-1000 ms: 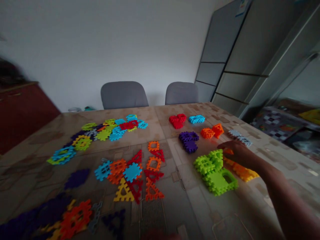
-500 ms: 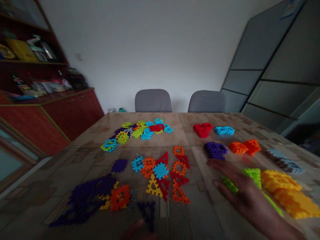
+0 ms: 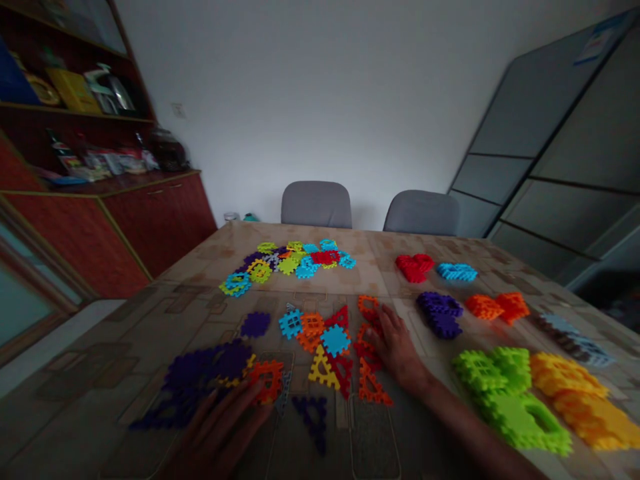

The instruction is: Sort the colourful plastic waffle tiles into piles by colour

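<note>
My left hand (image 3: 225, 423) is open, with its fingers stretched out over the pile of purple toothed building pieces (image 3: 193, 370). Its fingertips are at an orange square building piece (image 3: 267, 381). A purple triangle piece (image 3: 313, 417) lies to its right. My right hand (image 3: 397, 347) is open, palm down, over a column of red and orange pieces, partly covering them. An orange triangle piece (image 3: 373, 387) shows below its fingers. Just left of it lie a light blue square piece (image 3: 335, 341), a yellow triangle piece (image 3: 323, 369) and several red triangles.
Sorted stacks stand on the right: purple (image 3: 440, 313), red (image 3: 414, 267), blue (image 3: 457, 271), orange (image 3: 497, 307), green (image 3: 520, 400), yellow (image 3: 583, 400) and grey (image 3: 575, 339). A mixed heap (image 3: 287, 263) lies farther back. Two grey chairs (image 3: 317, 203) stand behind the table.
My right hand has moved left from the purple and green stacks to the red and orange column. My left hand has come up from the bottom edge to the purple pile. The view has shifted slightly.
</note>
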`<state>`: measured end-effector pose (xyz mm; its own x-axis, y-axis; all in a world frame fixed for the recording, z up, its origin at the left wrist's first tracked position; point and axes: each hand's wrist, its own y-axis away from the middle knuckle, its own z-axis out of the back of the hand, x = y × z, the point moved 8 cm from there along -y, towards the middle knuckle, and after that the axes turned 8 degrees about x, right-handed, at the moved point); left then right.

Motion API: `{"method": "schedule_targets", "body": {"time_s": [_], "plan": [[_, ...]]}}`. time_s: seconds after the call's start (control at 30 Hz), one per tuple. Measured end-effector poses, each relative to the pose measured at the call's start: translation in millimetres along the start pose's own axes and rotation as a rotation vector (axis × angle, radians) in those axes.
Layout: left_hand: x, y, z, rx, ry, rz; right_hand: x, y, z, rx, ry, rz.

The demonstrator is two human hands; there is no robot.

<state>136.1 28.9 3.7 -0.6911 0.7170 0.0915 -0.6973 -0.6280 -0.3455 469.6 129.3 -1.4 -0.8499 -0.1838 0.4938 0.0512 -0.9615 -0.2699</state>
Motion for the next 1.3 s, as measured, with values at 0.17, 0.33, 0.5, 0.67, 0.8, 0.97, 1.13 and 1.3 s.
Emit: {"method": "schedule_targets", "body": {"time_s": [0.17,0.33,0.5,0.67,0.8,0.97,1.13,1.3], "plan": [[-15.6,-28.5,5.1,0.081,0.06,-0.097,44.4,-8.2,-27.3,0.053,-0.07,0.108],[20.8,-40.0,15.2,0.027,0.211,0.04,59.2,-12.8,-13.0,0.073,-0.182,0.173],[114.2,-22.2,22.3,0.017,0.353,0.298,63.8,7.7,22.5,0.125,-0.3,0.195],[144.3,-6.9,8.8,0.184,0.374,0.254,137.7,64.0,6.4,0.463,-0.236,0.484],[143.0,-10.3,1.4,0.206,0.422,0.273,165.5,76.0,-18.6,0.593,-0.053,0.593],[157.3,-8.2,-0.5,0.114,0.436,0.431,151.2,54.9,-17.4,0.522,-0.085,0.49],[163.2,3.8,1.3,0.092,0.379,0.478,146.2,58.1,-16.7,0.47,-0.061,0.38],[151.5,3.0,0.8,0.163,0.342,0.312,155.2,69.6,-41.7,0.544,0.042,0.355]]}}
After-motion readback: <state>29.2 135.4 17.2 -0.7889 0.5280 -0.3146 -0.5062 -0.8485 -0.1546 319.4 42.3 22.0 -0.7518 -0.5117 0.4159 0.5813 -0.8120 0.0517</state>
